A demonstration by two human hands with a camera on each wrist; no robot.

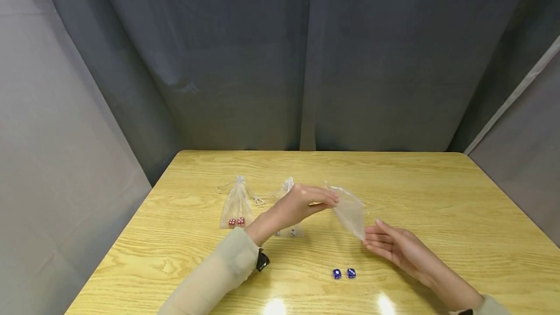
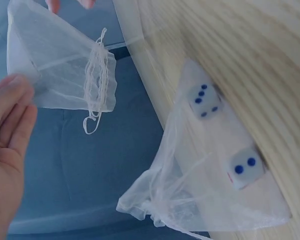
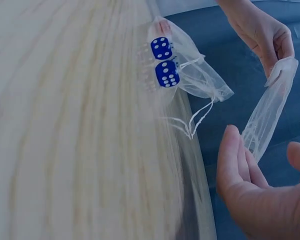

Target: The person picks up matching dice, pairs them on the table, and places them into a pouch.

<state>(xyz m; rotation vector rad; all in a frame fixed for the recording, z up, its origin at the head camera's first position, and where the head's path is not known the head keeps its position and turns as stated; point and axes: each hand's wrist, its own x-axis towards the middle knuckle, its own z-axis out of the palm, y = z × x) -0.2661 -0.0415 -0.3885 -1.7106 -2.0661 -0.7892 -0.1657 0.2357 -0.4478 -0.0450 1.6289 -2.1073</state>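
My left hand (image 1: pixel 302 202) pinches a sheer white drawstring bag (image 1: pixel 351 212) by its edge and holds it above the table. In the left wrist view the bag (image 2: pixel 60 65) looks flat, with its gathered cord at the end away from the fingers. My right hand (image 1: pixel 400 249) is held with the thumb apart and the fingers extended, fingertips right at the bag's lower corner. On the table below are two blue dice, one blue die (image 1: pixel 337 273) left of the other blue die (image 1: pixel 351 273).
Beyond my left arm lies a cinched sheer bag (image 1: pixel 236 203) with two red dice inside. Another sheer bag (image 2: pixel 190 185) holds white dice and is partly hidden by my left forearm in the head view. Dark curtains (image 1: pixel 245 62) hang behind the wooden table (image 1: pixel 437 193).
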